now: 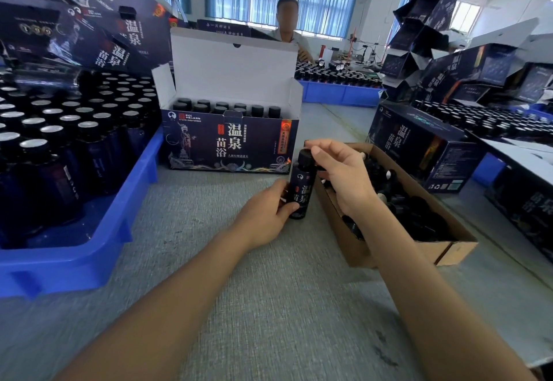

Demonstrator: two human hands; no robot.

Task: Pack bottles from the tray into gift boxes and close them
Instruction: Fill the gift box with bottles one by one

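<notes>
A dark bottle [301,187] with white lettering stands upright on the grey table. My left hand [264,214] grips its lower body. My right hand [341,175] reaches over it, its fingers curled round the black cap [305,156]. Behind the bottle stands an open dark gift box [230,144] with its white lid flap up and several capped bottles inside. A blue tray [98,231] at the left holds many bottles with silver foil tops.
A brown cardboard box [449,249] of black caps lies right of my hands. Closed and stacked gift boxes [419,144] fill the right side and the upper left. Another person sits across the table behind more blue trays [341,93].
</notes>
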